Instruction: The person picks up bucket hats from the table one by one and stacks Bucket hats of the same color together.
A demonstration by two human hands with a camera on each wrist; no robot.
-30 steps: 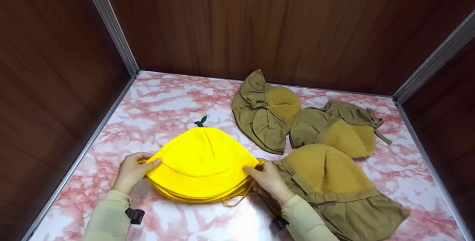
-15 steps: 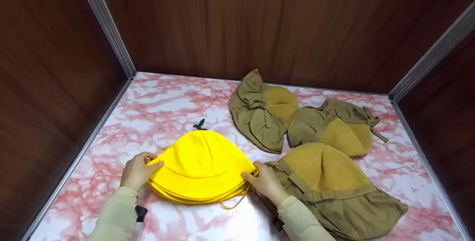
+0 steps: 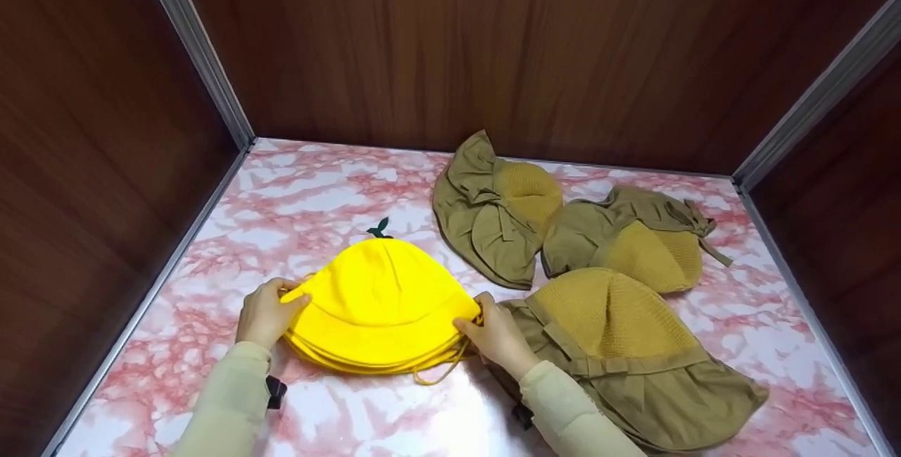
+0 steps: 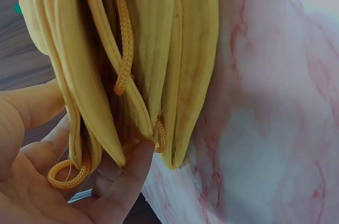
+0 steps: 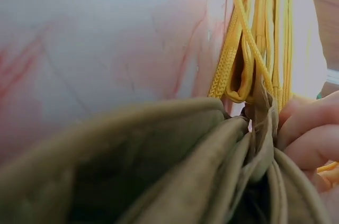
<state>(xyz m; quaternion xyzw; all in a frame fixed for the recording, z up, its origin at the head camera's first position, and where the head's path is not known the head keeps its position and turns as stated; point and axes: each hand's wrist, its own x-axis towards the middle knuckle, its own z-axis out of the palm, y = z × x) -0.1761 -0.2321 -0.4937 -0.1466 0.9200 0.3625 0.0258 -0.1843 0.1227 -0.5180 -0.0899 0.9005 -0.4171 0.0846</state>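
Several yellow bucket hats (image 3: pixel 387 288) lie folded flat in a stack, with a green leaf-shaped tip (image 3: pixel 380 227) at the crown. At the stack's left corner my left hand (image 3: pixel 271 314) pinches the brim, thumb on top. In the left wrist view, the layered brims (image 4: pixel 159 33) and a looped yellow cord (image 4: pixel 69 173) show beside its fingers. My right hand (image 3: pixel 498 330) grips the right corner of the stack, its thumb also on top. Close beside that hand, the nearest khaki hat (image 3: pixel 626 358) lies on the table; its folded brim (image 5: pixel 175 155) fills the lower right wrist view.
Two more khaki hats with mustard knit crowns, one upright-folded (image 3: pixel 493 217) and one on its side (image 3: pixel 626 239), lie at the back right. The pink marbled table (image 3: pixel 281 189) is enclosed by dark wood panels (image 3: pixel 457 48) with metal edges.
Both hands keep hold of the yellow hats. The left hand has shifted slightly right and away from me; the stack dipped a little, then rose. The khaki hats stay put.
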